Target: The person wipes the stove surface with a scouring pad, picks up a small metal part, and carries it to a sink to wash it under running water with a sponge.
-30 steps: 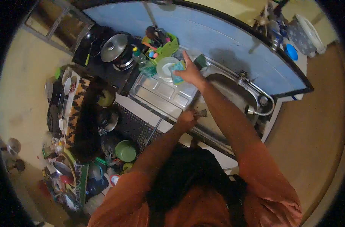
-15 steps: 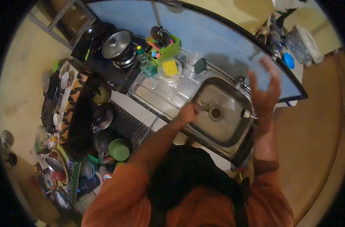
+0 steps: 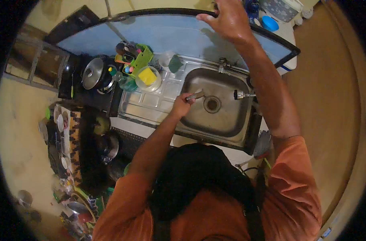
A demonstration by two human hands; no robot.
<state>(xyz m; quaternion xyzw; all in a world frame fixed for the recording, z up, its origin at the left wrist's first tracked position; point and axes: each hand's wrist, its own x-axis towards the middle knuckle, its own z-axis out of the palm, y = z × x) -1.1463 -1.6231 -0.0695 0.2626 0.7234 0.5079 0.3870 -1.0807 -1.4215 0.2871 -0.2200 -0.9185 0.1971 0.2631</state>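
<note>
My left hand [image 3: 182,105] is closed around a short, flat, greyish utensil [image 3: 196,95] whose exact kind is too small to make out. It holds this utensil over the left side of the steel sink [image 3: 227,122], near the drain [image 3: 212,104]. My right hand [image 3: 233,22] is raised high at the top of the view, over the dark edge of the blue partition [image 3: 183,30]. Its thumb is stretched out and nothing shows in it; the fingertips are cut off by the frame edge. Below that forearm is the tap [image 3: 239,94].
On the drainboard [image 3: 141,108] stand a tub with a yellow sponge [image 3: 147,76], a green bottle [image 3: 127,83], a green utensil basket [image 3: 142,59] and a dark green scouring pad [image 3: 175,63]. A lidded pan [image 3: 93,73] sits on the stove. Beyond the partition is a blue bowl [image 3: 270,23].
My right hand has moved up and away from beside the sink to beyond the partition's edge. My left hand still holds the utensil over the sink. The whole view has shifted.
</note>
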